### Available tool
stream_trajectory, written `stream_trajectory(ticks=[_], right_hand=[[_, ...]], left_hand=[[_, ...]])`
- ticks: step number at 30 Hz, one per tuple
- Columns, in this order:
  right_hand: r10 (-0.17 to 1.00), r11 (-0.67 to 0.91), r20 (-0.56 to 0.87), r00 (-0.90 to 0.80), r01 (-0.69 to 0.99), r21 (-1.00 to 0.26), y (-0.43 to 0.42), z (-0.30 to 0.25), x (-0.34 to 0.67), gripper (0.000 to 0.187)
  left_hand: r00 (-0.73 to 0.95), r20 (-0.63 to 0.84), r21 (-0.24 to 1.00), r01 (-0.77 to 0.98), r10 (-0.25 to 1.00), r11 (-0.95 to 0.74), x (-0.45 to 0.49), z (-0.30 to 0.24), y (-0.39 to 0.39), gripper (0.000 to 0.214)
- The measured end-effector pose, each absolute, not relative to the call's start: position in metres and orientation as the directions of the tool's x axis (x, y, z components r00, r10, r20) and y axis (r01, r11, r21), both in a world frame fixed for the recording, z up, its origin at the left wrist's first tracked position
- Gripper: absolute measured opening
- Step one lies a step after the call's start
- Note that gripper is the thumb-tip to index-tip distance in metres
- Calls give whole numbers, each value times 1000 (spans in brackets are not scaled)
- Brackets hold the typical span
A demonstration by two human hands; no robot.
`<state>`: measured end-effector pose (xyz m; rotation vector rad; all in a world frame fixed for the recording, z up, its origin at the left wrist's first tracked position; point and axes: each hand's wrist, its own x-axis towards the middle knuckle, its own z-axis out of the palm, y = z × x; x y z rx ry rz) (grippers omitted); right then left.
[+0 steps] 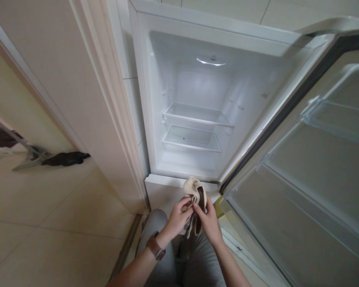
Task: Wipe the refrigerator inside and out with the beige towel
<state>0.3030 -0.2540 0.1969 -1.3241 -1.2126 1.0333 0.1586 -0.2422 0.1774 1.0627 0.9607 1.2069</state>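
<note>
My left hand and my right hand come together in front of my knees, both gripping a crumpled cloth. The cloth is beige with dark brown patches, bunched up at the top and hanging in folds below my fingers. A brown-strapped watch sits on my left wrist. Just beyond the cloth stands an open refrigerator, lit from inside by a small lamp. Inside it are two glass shelves, an upper shelf and a lower shelf.
The refrigerator door swings wide to the right, with clear plastic racks on its inner side. A white lower front panel lies below the compartment. At left runs a pale door frame; past it, a dark item lies on the tiled floor.
</note>
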Motion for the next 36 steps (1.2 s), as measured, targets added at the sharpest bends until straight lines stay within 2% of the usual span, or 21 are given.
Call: stream_trajectory(ticks=[3,8,13,15,19,22,26,28,30,32,36], right_hand=[[985,48,67,156,124,-991,-256,194,299,45],[980,50,66,189,87,-995,-250,181,309,40],[929,-30,-67,363,-107,-994,-239,178,324,55],[926,-32,-73,371,-114,-993,-236,182,330,60],[928,16,29,372,39,-999,-236,190,336,69],[927,33,63,370,87,-996,-236,193,337,76],[945,115,195,262,293,-949,-233,196,337,47],[959,132,212,190,362,-923,-231,197,338,43],[965,152,223,136,404,-902,-230,198,341,42],[960,202,271,68,505,-839,-230,199,344,38],[900,286,435,-5,761,-582,-231,203,347,35]], left_hand=[[148,-5,968,-249,989,42,158,179,-243,33],[96,5,935,-354,995,29,153,179,-242,29],[-67,-116,819,-571,991,57,145,184,-241,46],[-76,-152,800,-595,985,78,139,187,-239,49],[-71,-76,895,-444,995,36,128,189,-233,41],[64,-46,945,-321,997,64,123,187,-231,42],[239,-110,987,-88,965,135,123,179,-231,51],[272,-111,994,54,956,100,122,179,-229,48],[260,-75,987,160,963,34,118,185,-225,37],[208,6,975,215,978,-51,111,198,-219,31],[154,199,931,279,968,-235,96,230,-207,24]])
